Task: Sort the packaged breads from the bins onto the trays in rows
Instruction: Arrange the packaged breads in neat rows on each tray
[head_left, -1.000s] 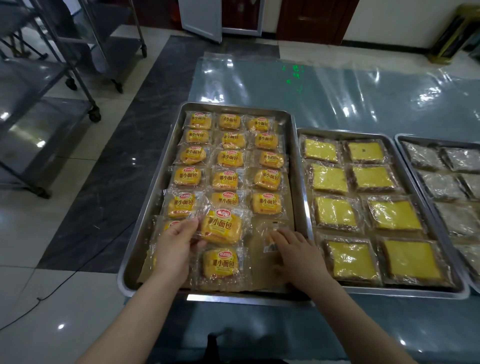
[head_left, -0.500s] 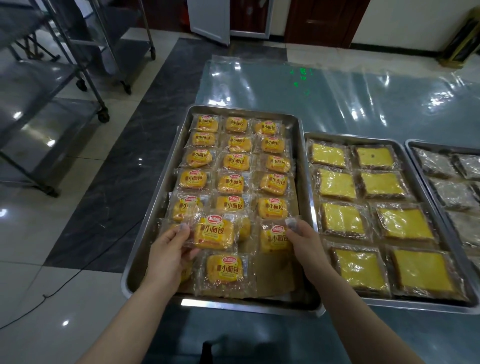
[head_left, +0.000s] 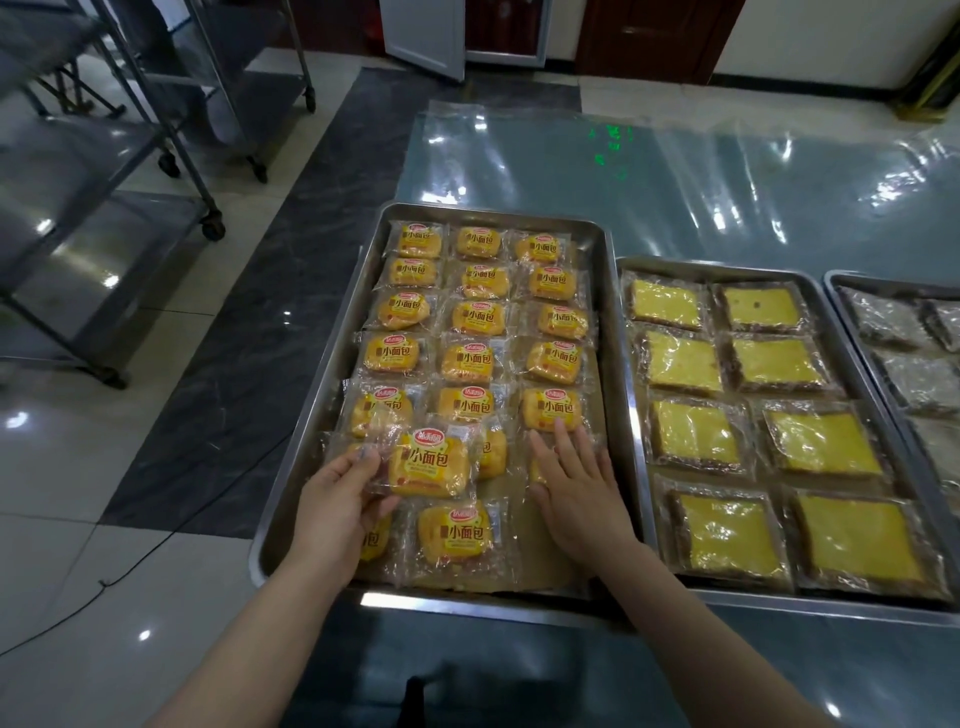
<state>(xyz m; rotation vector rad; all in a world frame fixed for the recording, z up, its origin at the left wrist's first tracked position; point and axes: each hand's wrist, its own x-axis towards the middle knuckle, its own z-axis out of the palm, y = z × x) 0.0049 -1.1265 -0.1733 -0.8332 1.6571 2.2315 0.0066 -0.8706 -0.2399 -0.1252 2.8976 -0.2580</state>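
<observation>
**Left hand (head_left: 337, 499) holds a bun (head_left: 431, 465), right hand (head_left: 576, 483) lies flat**

I see the left hand pinching the bun's wrapper by its near edge; the bun overlaps other packets between the two hands. The right hand lies with straight fingers on a packet (head_left: 536, 472) mostly hidden beneath it, its fingertips touching the next one ahead. Rows of buns fill the tray (head_left: 613, 364) ahead of both hands. Just right of the right hand is a second tray (head_left: 640, 467) of yellow slices (head_left: 693, 434).

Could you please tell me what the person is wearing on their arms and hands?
Nothing that shows: the left hand and right hand are ungloved, with no rings that I can see. Both forearms are uncovered down to the picture's bottom edge, with no sleeve, watch or bracelet in view.
</observation>
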